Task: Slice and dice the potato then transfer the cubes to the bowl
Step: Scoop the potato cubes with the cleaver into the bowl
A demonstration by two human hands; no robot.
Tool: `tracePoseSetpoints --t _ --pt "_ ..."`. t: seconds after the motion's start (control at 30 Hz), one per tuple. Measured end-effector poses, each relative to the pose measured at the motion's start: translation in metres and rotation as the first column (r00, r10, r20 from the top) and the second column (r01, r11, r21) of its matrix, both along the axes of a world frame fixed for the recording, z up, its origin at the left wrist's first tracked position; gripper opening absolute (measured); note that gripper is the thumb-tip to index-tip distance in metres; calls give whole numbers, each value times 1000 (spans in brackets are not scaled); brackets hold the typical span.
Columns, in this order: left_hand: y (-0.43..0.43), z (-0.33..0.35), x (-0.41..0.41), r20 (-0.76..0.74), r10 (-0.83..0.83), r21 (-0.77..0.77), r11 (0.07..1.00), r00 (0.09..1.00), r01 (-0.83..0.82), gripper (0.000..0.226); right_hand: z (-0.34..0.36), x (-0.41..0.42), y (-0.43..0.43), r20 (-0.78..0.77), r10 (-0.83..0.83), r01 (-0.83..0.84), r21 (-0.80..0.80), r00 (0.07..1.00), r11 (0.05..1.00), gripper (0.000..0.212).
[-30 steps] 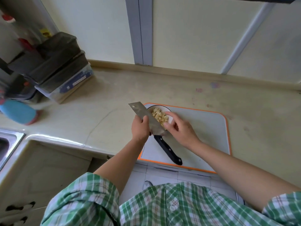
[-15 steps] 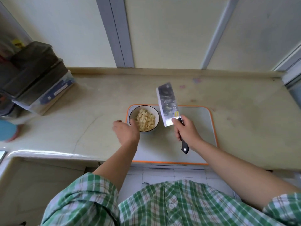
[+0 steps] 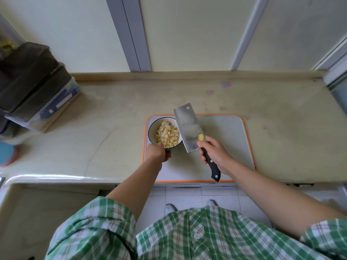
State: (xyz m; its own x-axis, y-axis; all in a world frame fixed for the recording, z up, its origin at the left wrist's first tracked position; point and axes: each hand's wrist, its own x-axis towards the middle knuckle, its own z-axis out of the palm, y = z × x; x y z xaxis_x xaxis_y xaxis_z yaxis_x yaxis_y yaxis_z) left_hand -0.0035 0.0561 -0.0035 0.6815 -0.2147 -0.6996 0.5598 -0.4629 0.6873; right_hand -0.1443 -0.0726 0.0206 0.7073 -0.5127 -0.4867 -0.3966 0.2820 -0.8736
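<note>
A white bowl (image 3: 152,131) with a dark rim sits at the left end of the orange-edged cutting board (image 3: 223,132). It is full of pale diced potato cubes (image 3: 167,136). My left hand (image 3: 157,152) grips the bowl's near rim, thumb at the edge. My right hand (image 3: 214,152) holds the black handle of a broad cleaver (image 3: 188,128). The blade is raised and tilted, its flat side facing up, just right of the bowl and partly over its rim.
The beige counter (image 3: 112,128) runs left to right with a low backsplash behind. Stacked dark-lidded containers (image 3: 35,87) stand at the far left, a blue item (image 3: 6,152) beside them. The counter's front edge lies just below the board; floor tiles and shoes show beneath.
The cleaver passed from my left hand to my right and now sits lower beside the bowl. My left hand moved from the counter onto the bowl's rim.
</note>
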Motion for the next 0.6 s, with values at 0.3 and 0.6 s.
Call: tracePoseSetpoints --t 0.3,0.6 --pt "37 -3 30 151 136 61 987 979 -146 29 0 19 9 27 35 -36 31 999 999 14" --pt "81 -12 53 142 359 24 930 923 -366 33 -10 49 39 -18 54 -52 76 998 996 22"
